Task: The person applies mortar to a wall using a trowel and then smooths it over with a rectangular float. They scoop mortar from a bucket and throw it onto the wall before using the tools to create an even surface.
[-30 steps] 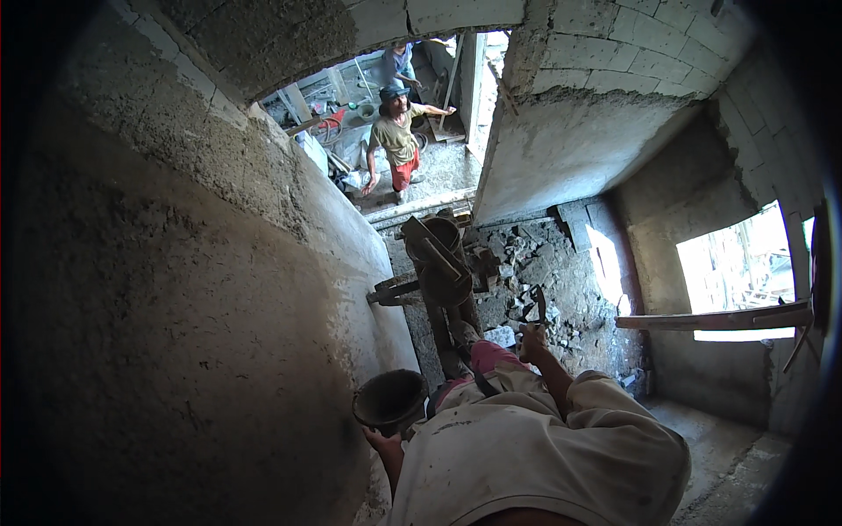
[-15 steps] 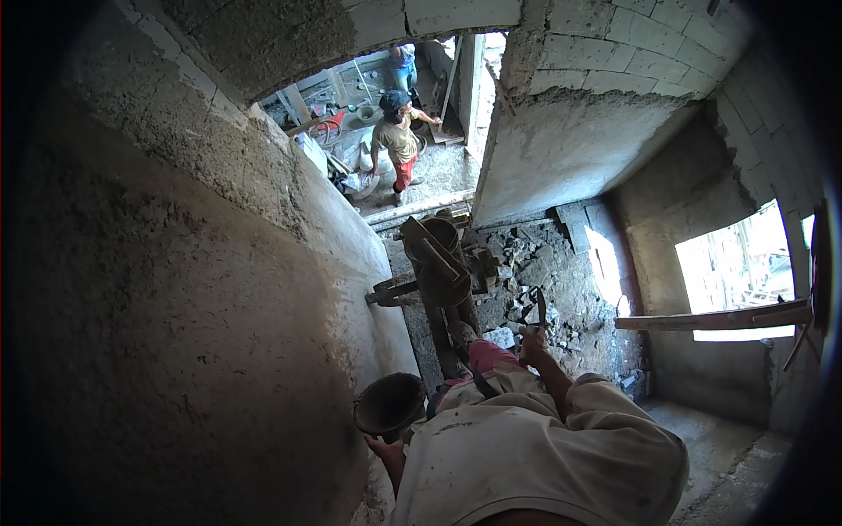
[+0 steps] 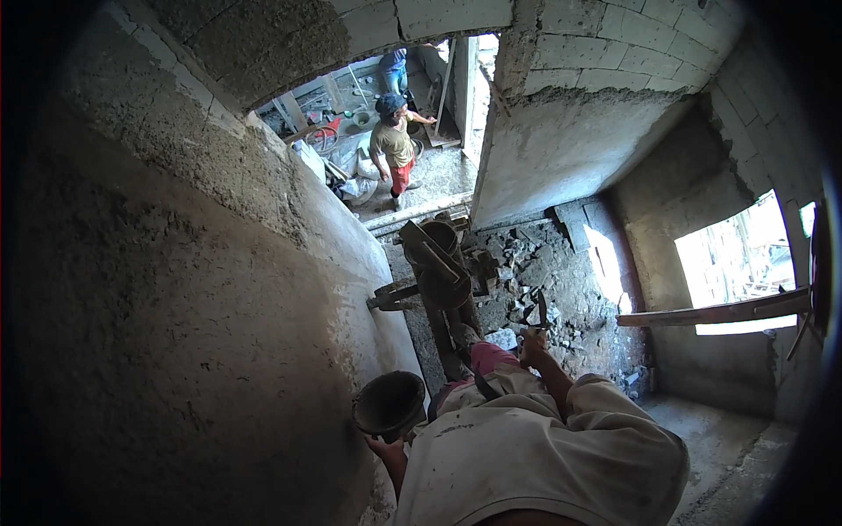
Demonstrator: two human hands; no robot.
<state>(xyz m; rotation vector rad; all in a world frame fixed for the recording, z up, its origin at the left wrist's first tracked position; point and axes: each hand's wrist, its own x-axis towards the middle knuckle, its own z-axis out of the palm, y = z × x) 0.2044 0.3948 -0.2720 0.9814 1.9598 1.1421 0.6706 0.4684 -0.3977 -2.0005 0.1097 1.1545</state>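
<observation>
A dark, round mortar bowl (image 3: 388,401) is at my left side, close to the plastered wall. My left hand (image 3: 387,450) grips it from below at its near edge. In my right hand (image 3: 532,347), in front of my body, is a trowel (image 3: 542,309) with its narrow, dark blade pointing up and away from me. The fingers are closed around its handle. Below and beyond my legs stand dirty buckets (image 3: 441,235) with a board (image 3: 432,254) leaning across them.
Rough grey wall (image 3: 219,333) rises on the left. Broken rubble (image 3: 535,272) covers the floor ahead. A wooden beam (image 3: 719,317) juts in before a window opening (image 3: 737,250) at right. Beyond the doorway, a person (image 3: 392,145) in red trousers stands, with another person (image 3: 395,70) behind.
The person in the doorway has shifted slightly and the near arm hangs differently. My view has tilted a little. Both my hands keep their holds and stay nearly in place.
</observation>
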